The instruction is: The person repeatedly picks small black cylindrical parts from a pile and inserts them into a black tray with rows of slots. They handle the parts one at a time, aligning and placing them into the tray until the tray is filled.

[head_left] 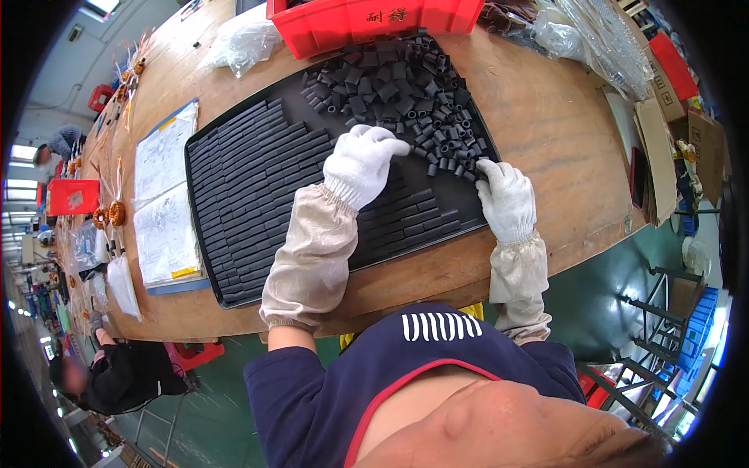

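Observation:
A wide black tray [456, 191] on the table holds short black tubes. Many lie end to end in tight rows [257, 175] across its left and near side; a loose pile of tubes [390, 82] fills the far right. My left hand [359, 165], in a white knitted glove, is over the ends of the rows, fingers bent together and tips at the pile's near edge. My right hand [509, 201], gloved alike, rests over the tray's right rim. Its thumb and forefinger close at the pile's nearest tubes. Whatever either hand pinches is hidden.
A red bin [374, 25] stands behind the tray. Papers on a blue board [168, 210] lie at its left. Clear plastic bags [243, 43] and cardboard [654, 152] sit around the table. Copper-wound coils [117, 212] and a co-worker in black [125, 374] are at far left.

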`<state>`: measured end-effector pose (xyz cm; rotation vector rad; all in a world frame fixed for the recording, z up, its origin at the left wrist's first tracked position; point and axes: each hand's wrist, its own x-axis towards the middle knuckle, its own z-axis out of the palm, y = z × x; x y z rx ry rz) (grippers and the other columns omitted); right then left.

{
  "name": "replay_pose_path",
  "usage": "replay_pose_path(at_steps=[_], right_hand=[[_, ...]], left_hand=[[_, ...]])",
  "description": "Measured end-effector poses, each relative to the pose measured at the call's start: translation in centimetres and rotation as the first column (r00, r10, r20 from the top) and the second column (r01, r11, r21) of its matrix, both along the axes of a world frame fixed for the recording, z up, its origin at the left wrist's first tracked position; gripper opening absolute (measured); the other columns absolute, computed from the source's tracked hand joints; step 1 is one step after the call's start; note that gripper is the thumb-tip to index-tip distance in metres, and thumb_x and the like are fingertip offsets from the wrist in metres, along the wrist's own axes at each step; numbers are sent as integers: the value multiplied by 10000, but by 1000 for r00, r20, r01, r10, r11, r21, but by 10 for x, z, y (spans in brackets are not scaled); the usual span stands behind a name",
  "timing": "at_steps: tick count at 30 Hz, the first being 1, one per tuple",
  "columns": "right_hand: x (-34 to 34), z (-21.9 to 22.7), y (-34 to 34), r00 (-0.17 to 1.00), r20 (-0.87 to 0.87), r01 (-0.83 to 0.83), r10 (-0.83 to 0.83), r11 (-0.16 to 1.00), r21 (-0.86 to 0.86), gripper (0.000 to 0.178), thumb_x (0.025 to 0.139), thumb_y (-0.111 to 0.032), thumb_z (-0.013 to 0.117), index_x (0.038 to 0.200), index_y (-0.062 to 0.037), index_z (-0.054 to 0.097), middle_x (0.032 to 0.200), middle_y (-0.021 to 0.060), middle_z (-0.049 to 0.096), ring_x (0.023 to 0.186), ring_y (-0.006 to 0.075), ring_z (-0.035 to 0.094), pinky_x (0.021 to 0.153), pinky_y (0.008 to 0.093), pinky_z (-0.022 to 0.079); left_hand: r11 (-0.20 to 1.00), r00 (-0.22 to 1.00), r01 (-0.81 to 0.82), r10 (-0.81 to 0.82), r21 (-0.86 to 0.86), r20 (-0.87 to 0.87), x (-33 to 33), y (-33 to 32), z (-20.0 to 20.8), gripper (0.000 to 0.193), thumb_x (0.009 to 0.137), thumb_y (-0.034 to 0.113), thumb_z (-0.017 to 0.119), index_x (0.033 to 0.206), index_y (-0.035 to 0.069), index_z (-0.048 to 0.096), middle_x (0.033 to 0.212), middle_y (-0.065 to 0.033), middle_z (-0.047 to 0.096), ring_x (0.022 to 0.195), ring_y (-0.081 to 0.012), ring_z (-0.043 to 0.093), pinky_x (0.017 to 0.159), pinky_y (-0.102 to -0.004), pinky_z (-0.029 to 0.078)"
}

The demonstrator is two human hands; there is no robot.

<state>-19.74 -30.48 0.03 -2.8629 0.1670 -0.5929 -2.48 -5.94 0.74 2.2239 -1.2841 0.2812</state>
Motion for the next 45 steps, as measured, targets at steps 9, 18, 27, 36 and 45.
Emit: replay_pose_path(at_steps=[9, 18, 27, 36, 45], right_hand=[[-6, 3, -1, 969, 247, -45, -1, 982, 181, 326, 899, -82, 747, 1214, -132, 681, 1041, 97, 678, 979, 321, 666, 860, 433, 527], [-12, 5, 6, 955, 292, -120, 42, 959, 256, 334, 875, -48, 759, 1196, -119, 702, 1056, 98, 693, 1001, 318, 674, 879, 423, 532], [-21, 9, 3, 951, 308, -107, 13, 951, 291, 326, 865, -26, 757, 1177, -106, 707, 1037, 103, 692, 971, 321, 675, 852, 417, 538], [-26, 11, 8, 949, 316, -139, 21, 924, 356, 310, 886, 14, 735, 1181, -80, 704, 1067, 128, 700, 987, 321, 690, 881, 396, 553], [-3, 6, 34, 913, 403, -322, 64, 719, 616, 220, 922, 53, 702, 1117, -45, 731, 1135, 143, 688, 1037, 275, 686, 885, 344, 556]], left_hand=[[926, 973, -210, 230, -315, 27, 33, 1, -5, 268, 855, 87, 771, 1118, 140, 750, 1030, -110, 734, 987, -368, 683, 884, -461, 558], [887, 937, -348, 343, 304, 72, 86, -46, 27, 931, 792, 568, 817, 1589, 311, 409, 1636, -222, 360, 1373, -493, 469, 1131, -564, 438], [986, 961, -164, 166, -25, 224, 122, -59, -4, 379, 896, 115, 732, 1263, 200, 693, 1195, -93, 721, 1006, -380, 711, 848, -442, 605], [777, 542, -326, -313, -538, -780, 79, -51, 41, 382, 1047, 130, 651, 1424, 83, 621, 1209, -84, 708, 969, -175, 722, 766, -313, 615], [637, -271, -517, -755, -572, -597, 9, 26, 23, 426, 1108, 220, 556, 1518, 114, 505, 1320, -189, 607, 958, -229, 673, 748, -286, 640]])
